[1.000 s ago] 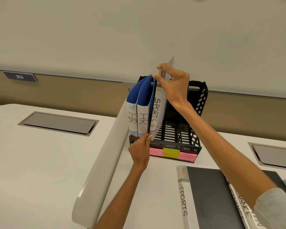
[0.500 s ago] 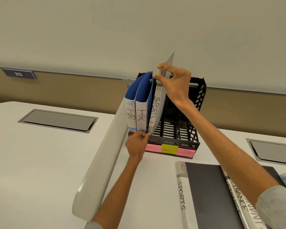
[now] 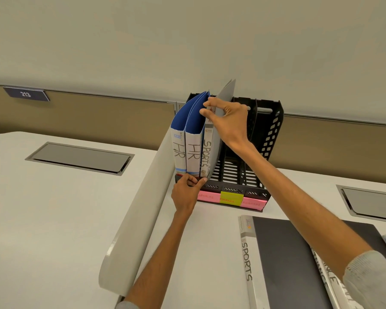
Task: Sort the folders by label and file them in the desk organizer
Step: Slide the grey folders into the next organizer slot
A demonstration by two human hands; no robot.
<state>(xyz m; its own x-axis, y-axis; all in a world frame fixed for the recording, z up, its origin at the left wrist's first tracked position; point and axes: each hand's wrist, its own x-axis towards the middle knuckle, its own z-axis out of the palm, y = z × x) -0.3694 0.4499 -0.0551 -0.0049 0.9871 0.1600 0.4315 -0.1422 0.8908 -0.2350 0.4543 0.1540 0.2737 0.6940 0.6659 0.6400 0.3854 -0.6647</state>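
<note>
A black desk organizer stands at the back of the desk, with pink and yellow sticky labels on its front. Two blue HR folders stand in its left slot. Beside them stands a grey SPORTS folder, tilted. My right hand pinches its top edge. My left hand grips the folders' bottom edge at the organizer's front. A second SPORTS folder lies flat on the desk at the front right, on top of a FINANCE folder.
A grey curved desk divider runs from the organizer's left side toward me. Cable hatches are set into the desk at the left and at the far right. A sign reading 213 hangs on the back panel.
The grey SPORTS folder has come more upright and closer against the HR folders. My left hand has slid up to the folders' bottom edge.
</note>
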